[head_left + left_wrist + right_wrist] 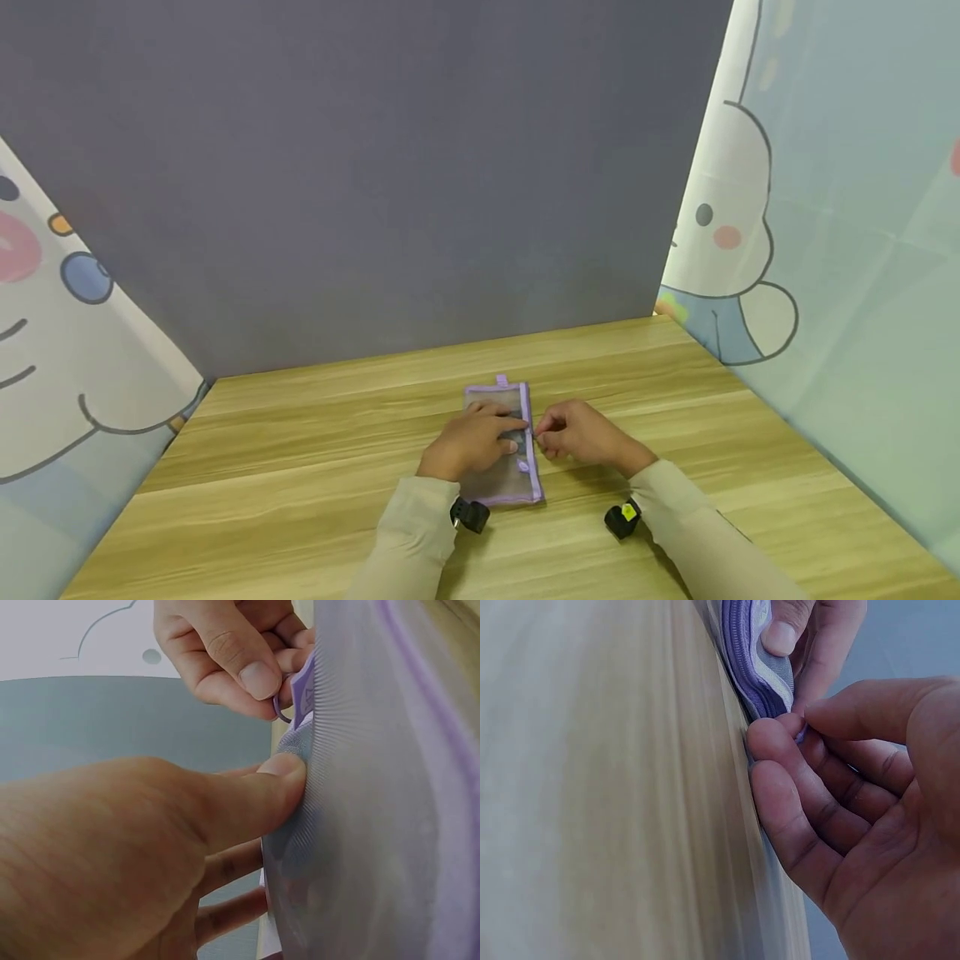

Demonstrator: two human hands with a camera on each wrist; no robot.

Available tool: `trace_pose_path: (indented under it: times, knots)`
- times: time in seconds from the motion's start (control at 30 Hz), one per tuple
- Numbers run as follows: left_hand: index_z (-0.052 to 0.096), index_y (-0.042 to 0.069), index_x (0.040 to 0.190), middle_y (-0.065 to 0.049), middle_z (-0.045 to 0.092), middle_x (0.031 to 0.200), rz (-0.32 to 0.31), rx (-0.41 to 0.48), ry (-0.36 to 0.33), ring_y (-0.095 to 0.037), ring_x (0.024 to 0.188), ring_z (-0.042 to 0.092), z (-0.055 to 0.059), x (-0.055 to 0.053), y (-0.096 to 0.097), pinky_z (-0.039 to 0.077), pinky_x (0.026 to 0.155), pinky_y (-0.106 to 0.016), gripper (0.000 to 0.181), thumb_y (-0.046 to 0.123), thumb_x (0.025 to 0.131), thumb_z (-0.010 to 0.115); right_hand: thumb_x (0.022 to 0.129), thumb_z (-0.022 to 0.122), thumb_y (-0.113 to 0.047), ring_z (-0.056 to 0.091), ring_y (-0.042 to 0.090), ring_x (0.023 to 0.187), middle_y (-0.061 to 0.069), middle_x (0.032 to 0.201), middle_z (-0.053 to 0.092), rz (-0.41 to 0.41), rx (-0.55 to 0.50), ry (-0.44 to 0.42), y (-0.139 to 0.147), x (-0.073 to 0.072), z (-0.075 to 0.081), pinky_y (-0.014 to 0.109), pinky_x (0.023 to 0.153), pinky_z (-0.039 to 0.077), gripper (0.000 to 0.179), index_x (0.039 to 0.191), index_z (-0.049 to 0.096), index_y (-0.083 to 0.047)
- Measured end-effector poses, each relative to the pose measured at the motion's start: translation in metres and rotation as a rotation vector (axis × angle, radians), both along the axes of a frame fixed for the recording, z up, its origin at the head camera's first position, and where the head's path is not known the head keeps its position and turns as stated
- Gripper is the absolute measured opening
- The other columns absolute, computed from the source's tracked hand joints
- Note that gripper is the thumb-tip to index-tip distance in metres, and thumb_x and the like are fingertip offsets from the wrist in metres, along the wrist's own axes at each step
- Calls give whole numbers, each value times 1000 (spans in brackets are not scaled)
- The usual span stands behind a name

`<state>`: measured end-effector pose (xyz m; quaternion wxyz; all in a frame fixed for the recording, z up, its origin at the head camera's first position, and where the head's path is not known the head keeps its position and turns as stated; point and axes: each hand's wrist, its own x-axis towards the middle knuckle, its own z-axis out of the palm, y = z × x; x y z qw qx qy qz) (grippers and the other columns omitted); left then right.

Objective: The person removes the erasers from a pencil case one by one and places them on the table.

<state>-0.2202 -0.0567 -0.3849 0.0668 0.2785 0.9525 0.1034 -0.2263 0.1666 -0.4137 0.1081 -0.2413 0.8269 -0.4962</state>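
A mesh zip pouch (pixel 491 483) with purple trim lies on the table, its zipper (pixel 739 637) along the right side. My left hand (pixel 468 442) lies over the pouch from the left. Its thumb (pixel 255 799) and fingers grip the mesh close to the zipper, and the mesh bunches up there. At the pouch's right edge my right hand (pixel 581 432) has thumb and forefinger pinched on a small purple zipper pull (pixel 801 735), mostly hidden by the fingertips. A printed purple tab (pixel 302 694) shows beside those fingertips in the left wrist view.
The wood-grain table (pixel 300 467) runs back to a dark grey panel (pixel 390 183). Printed cartoon curtains hang on both sides, the right curtain (pixel 847 250) close along the table edge. Each wrist wears a small black camera (pixel 472 516).
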Motion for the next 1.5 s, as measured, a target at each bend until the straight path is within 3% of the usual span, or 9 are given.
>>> trace_pose_path:
  times: [0.23, 0.43, 0.67, 0.93, 1.17, 1.5]
  knots:
    - [60, 34, 141, 0, 48, 150, -13, -15, 37, -26, 140, 38, 0, -1, 6, 41, 106, -50, 41, 34, 100, 63, 94, 65, -4, 66, 23, 74, 12, 83, 69, -24, -16, -17, 5, 2, 1, 35, 64, 59, 10, 97, 68, 6]
    - [61, 33, 140, 0, 49, 150, -14, -10, 28, -26, 139, 39, 0, 0, 6, 41, 106, -50, 40, 33, 100, 63, 95, 64, -3, 65, 22, 73, 13, 84, 67, -42, -24, -32, 4, 1, -2, 33, 60, 57, 10, 98, 66, 5]
    - [61, 35, 140, 0, 48, 150, -33, -47, 52, -26, 138, 39, 4, -2, 0, 40, 106, -51, 40, 34, 100, 63, 88, 63, 2, 62, 20, 70, 11, 84, 67, -71, -9, 47, -1, -3, -4, 29, 58, 54, 10, 97, 69, 4]
    - [60, 35, 140, 0, 48, 150, -41, -31, 52, -26, 138, 39, 0, -1, 1, 40, 106, -50, 41, 34, 100, 63, 88, 66, 0, 65, 20, 73, 9, 85, 68, -81, -1, 31, 2, -3, -9, 31, 62, 57, 10, 97, 69, 2]
    - [60, 33, 141, 0, 48, 151, -18, -6, 29, -26, 137, 40, -2, 1, 1, 41, 106, -50, 41, 33, 100, 63, 95, 65, -3, 66, 19, 71, 9, 83, 68, -72, 1, 44, 1, -4, -8, 30, 60, 57, 8, 98, 68, 3]
    - [61, 36, 139, 1, 49, 150, 13, -21, 72, -25, 137, 40, -4, 5, 4, 41, 105, -51, 40, 34, 99, 63, 95, 63, 0, 66, 24, 70, 12, 84, 66, -13, -31, -4, -2, 1, -4, 35, 60, 58, 10, 101, 65, 8]
